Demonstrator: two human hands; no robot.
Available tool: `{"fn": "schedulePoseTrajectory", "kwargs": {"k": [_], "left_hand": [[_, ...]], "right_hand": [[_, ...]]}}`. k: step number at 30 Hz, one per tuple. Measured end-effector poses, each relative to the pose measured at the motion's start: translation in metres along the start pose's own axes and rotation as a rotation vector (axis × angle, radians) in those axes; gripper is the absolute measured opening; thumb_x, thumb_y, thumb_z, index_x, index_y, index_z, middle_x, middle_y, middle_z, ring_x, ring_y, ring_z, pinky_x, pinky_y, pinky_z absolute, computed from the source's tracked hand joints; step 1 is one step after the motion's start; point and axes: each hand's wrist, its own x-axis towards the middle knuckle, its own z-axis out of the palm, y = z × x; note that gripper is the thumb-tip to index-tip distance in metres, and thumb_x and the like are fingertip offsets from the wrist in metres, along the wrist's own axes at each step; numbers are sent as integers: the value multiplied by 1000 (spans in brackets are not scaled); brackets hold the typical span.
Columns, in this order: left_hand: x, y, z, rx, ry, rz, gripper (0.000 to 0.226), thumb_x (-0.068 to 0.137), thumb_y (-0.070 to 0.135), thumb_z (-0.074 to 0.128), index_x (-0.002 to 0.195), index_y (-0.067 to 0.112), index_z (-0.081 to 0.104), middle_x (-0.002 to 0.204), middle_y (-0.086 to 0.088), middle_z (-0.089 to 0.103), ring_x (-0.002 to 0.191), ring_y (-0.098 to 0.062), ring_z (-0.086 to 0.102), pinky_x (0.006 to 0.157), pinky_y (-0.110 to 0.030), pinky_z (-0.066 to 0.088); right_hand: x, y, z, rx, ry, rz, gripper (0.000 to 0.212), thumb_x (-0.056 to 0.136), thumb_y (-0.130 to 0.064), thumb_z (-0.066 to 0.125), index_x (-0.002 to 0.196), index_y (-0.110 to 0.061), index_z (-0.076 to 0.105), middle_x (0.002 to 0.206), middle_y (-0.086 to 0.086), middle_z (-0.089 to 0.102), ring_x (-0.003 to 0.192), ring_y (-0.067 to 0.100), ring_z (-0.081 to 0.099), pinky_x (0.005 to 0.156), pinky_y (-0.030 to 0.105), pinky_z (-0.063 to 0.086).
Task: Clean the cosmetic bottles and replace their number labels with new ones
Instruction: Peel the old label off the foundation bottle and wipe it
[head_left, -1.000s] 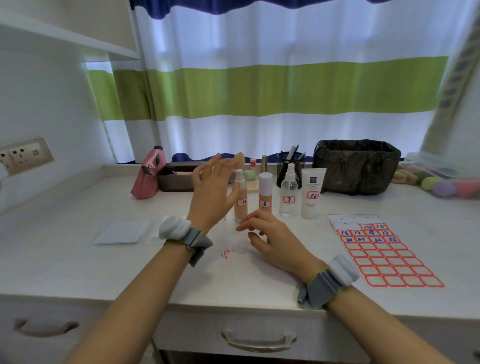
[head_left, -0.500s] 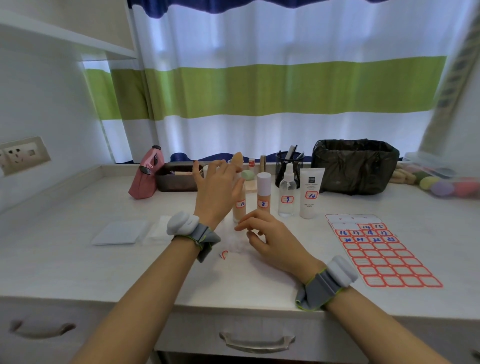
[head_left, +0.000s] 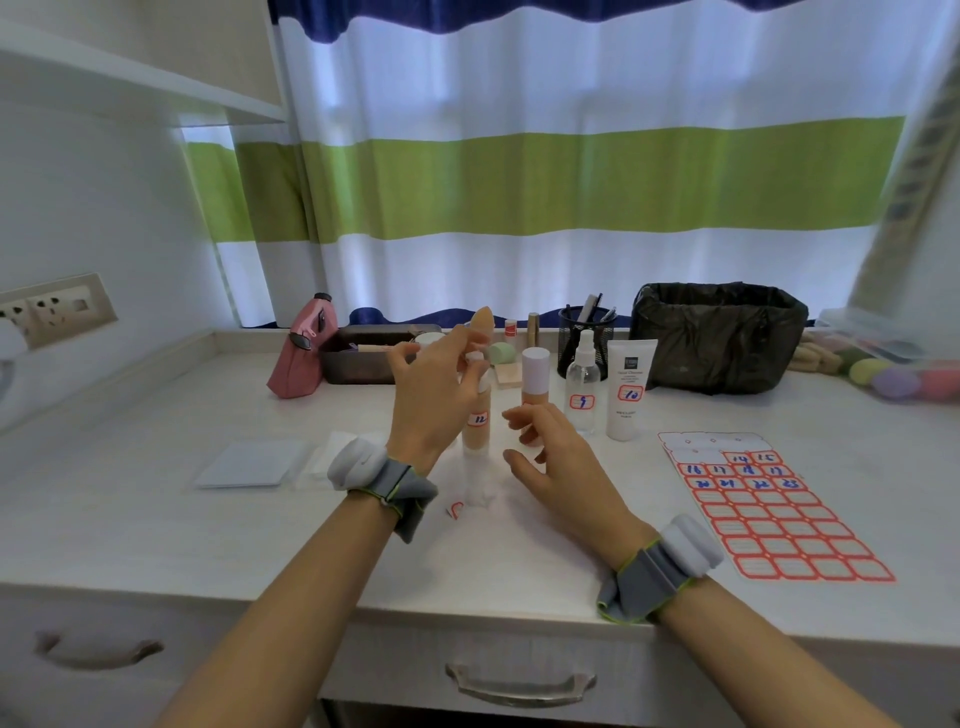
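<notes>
A beige pump bottle (head_left: 475, 428) with a label reading 12 stands at the middle of the desk. My left hand (head_left: 434, 400) is raised beside it and pinches its white pump top. My right hand (head_left: 563, 460) hovers just right of it with loosely curled fingers, holding nothing. Behind that hand stand a white-capped beige bottle (head_left: 535, 371), a clear spray bottle (head_left: 582, 387) and a white tube (head_left: 628, 392), both labelled. A white wad (head_left: 478, 488) and a peeled red-edged label (head_left: 455, 510) lie in front of the pump bottle. The red label sheet (head_left: 774, 512) lies to the right.
A stack of white pads (head_left: 249, 462) lies on the left. At the back are a pink pouch (head_left: 301, 353), a brown tray (head_left: 363, 361), a mesh pen cup (head_left: 587, 332) and a black-lined bin (head_left: 719, 343). Coloured sponges (head_left: 883, 376) sit far right. Drawers run below the desk edge (head_left: 467, 621).
My left hand has come onto the pump bottle's top and drawn the bottle slightly nearer. My right hand has lifted off the desk a little.
</notes>
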Motion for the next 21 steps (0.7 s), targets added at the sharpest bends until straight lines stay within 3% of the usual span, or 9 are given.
{"fn": "schedulePoseTrajectory", "kwargs": {"k": [3,7,11,13,18,21], "left_hand": [[-1,6,-7,-47,1,-2,23,96,25,51,118,23,56,105,3,67,92,-6,38,104,-41,26],[-1,13,-11,-241,-32,-7,20,93,24,56,111,32,55,87,26,57,91,-6,49,96,-35,37],[-3,24,-16,-584,-61,-80,21,90,15,60,108,25,57,96,5,67,87,2,59,80,-12,46],[-6,28,-16,-681,-66,-105,21,90,16,60,110,22,55,103,0,68,94,-5,62,82,-14,49],[-22,24,-8,-759,-99,-133,34,88,17,64,118,25,51,110,11,62,99,-2,61,82,-18,51],[-38,18,2,-685,-162,-115,37,85,18,68,117,25,52,111,16,60,100,3,59,79,-15,51]], "right_hand": [[0,0,0,-8,-7,27,55,90,-27,61,139,-23,36,123,-9,44,102,4,46,87,19,42],[0,-4,-1,30,-30,54,66,91,-37,58,147,-24,26,128,-12,45,109,4,47,89,20,42],[-1,-9,-3,115,-33,47,55,94,-31,56,143,-25,32,116,-11,54,93,2,53,76,13,41],[-1,-10,-3,149,-20,46,52,93,-28,57,140,-22,36,112,-9,57,88,-2,55,75,9,43],[0,-14,-6,227,61,88,41,91,-25,61,126,-25,41,97,-16,59,82,-9,58,69,5,43],[0,-14,-8,288,112,118,39,90,-25,62,123,-24,42,93,-16,61,80,-9,61,67,6,45]]}}
